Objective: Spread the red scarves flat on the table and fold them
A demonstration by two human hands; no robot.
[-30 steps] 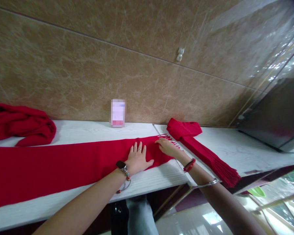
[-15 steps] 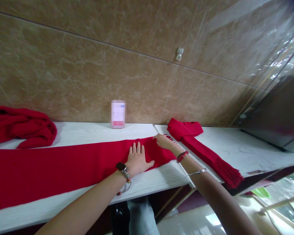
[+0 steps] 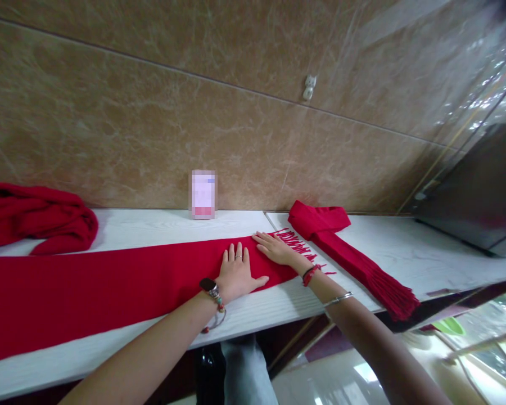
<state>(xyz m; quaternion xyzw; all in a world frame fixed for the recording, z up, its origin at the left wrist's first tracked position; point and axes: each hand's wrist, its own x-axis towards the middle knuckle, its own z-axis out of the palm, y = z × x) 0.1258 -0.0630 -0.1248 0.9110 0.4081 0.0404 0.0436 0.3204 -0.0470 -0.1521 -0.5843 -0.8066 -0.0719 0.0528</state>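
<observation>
A long red scarf lies spread along the white counter, its fringed end toward the right and its left part running out of view. My left hand rests flat on it with the fingers spread. Close to the fringe, my right hand lies flat on the same scarf, fingers stretched toward the far edge. Loose tassels show beyond my right wrist. Neither hand grips anything. To the right, a folded red scarf with a bunched fringe lies apart from the spread one.
A heaped red scarf sits at the back left of the white counter. A blurred phone-like object leans against the brown tiled wall. At the far right stands a dark box-shaped object. The counter's front edge is near my body.
My right hand has gone from curled fingers at the scarf's far corner to lying flat, slightly left and nearer. More tassels show, spread out. My left hand stays in place.
</observation>
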